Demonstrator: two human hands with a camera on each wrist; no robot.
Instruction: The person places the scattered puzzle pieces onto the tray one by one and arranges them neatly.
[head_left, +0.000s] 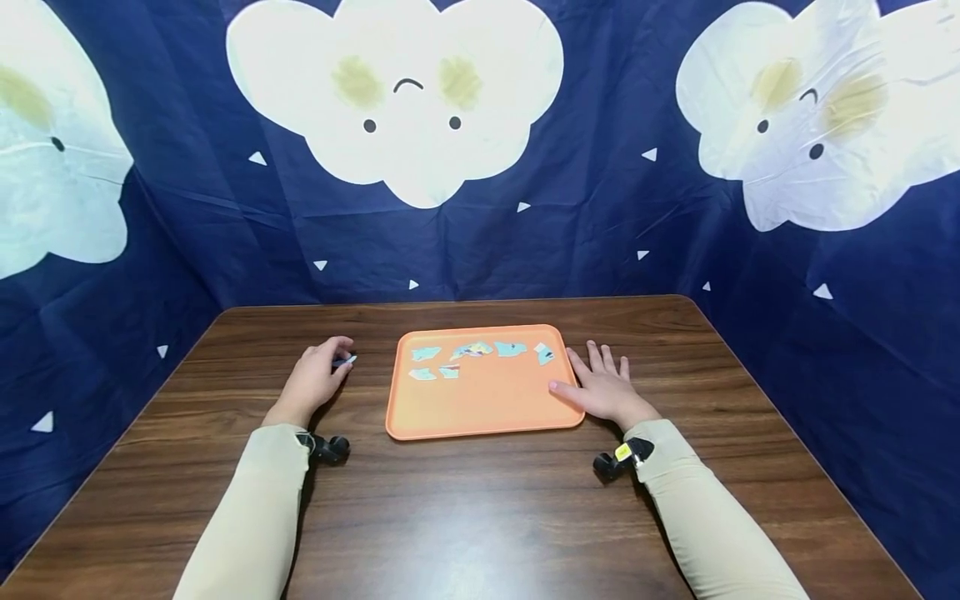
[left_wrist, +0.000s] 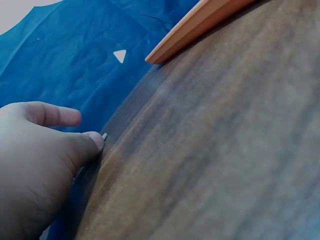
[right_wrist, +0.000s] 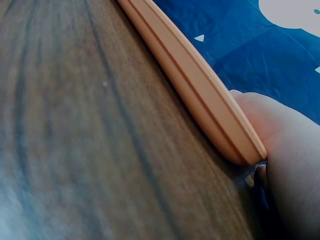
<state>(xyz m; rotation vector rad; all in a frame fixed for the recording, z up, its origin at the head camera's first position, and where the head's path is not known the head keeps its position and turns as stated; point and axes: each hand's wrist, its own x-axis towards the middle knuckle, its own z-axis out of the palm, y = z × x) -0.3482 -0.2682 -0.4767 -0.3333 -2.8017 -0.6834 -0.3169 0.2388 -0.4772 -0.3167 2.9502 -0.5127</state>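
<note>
Left of the tray, my left hand [head_left: 313,377] pinches a small light-blue puzzle piece [head_left: 345,361] just above the table. In the left wrist view only a thin edge of that puzzle piece [left_wrist: 104,136] shows past the thumb. My right hand [head_left: 604,392] rests at the right rim of the orange tray [head_left: 487,408], its thumb over the rim and its fingers spread on the table side. Several irregular puzzle pieces lie flat in the far half of the tray, among them a blue piece [head_left: 511,349] and a multicoloured piece [head_left: 472,350].
The brown wooden table [head_left: 465,517] carries the tray near its far side. Behind and beside it hangs a dark blue cloth [head_left: 465,250] with white clouds and small triangles. Each wrist wears a small black camera, such as the left camera [head_left: 330,448].
</note>
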